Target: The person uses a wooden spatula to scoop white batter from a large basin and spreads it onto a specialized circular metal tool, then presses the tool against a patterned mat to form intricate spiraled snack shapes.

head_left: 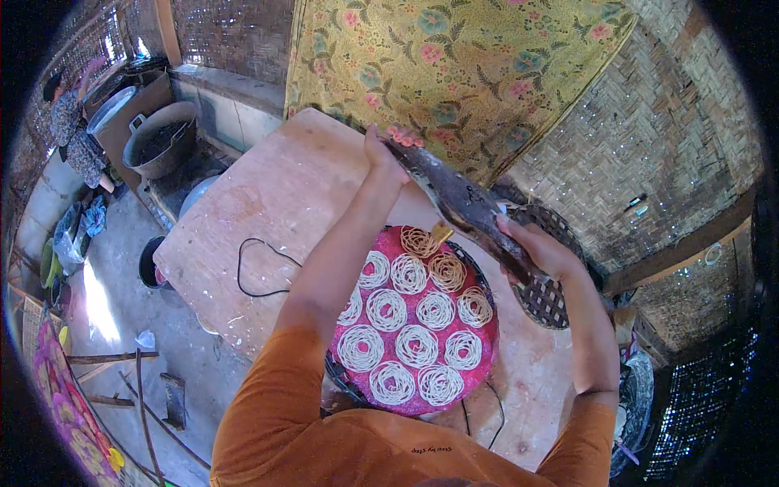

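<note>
Both of my hands grip a long, dark wooden hand press (458,195), tilted from upper left to lower right. At its upper end my left hand (388,158) is closed, fingertips curled over the far edge. My right hand (540,250) is wrapped round the lower end. A yellow piece (441,233) shows under the press, above a brown strand nest (419,242). Beneath lies a round tray covered in red cloth (403,321), holding several white coiled nests (416,346). Two more brown nests (446,272) lie at its upper right side.
The tray rests on a pale wooden table (243,203) with a black cord (239,272). A dark woven basket (545,302) is at the right. Floral cloth (446,65) hangs behind. A large pot (161,142) and another person (69,122) are at far left.
</note>
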{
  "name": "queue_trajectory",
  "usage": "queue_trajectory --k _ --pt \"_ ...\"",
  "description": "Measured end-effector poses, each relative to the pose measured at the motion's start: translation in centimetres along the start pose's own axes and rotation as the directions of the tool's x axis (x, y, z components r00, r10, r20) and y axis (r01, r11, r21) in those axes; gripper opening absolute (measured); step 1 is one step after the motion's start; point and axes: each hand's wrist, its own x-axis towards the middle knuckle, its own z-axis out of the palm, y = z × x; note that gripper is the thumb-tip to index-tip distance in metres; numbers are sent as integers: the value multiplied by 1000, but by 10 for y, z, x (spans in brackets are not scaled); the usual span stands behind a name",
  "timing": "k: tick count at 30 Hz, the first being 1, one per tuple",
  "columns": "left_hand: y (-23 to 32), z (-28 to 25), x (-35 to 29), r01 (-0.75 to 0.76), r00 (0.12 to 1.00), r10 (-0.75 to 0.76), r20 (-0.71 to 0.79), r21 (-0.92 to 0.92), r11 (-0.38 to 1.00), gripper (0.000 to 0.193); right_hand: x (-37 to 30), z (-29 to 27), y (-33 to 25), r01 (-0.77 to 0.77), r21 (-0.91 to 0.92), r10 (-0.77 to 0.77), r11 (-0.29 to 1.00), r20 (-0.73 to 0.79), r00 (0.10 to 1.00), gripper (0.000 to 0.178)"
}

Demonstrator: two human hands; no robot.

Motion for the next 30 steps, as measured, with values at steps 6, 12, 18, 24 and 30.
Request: queue_trajectory --k 6,12,18,24,30 --pt "23 14 15 20 1000 -22 8 160 987 46 16 32 2 105 21 -101 994 -129 986 64" --pt "18 1 -2 46 999 -46 -3 57 997 45 -8 24 -14 140 -17 -141 990 -46 989 51" --pt "8 -27 6 -12 999 15 -41 87 996 44 21 19 11 132 -41 -134 990 -62 989 53" --pt "48 -13 3 -61 998 60 11 272 960 47 62 39 28 59 -10 -58 998 74 996 54" --pt "58 121 -79 -253 965 112 239 717 649 44 4 46 41 441 226 -449 868 -22 893 56"
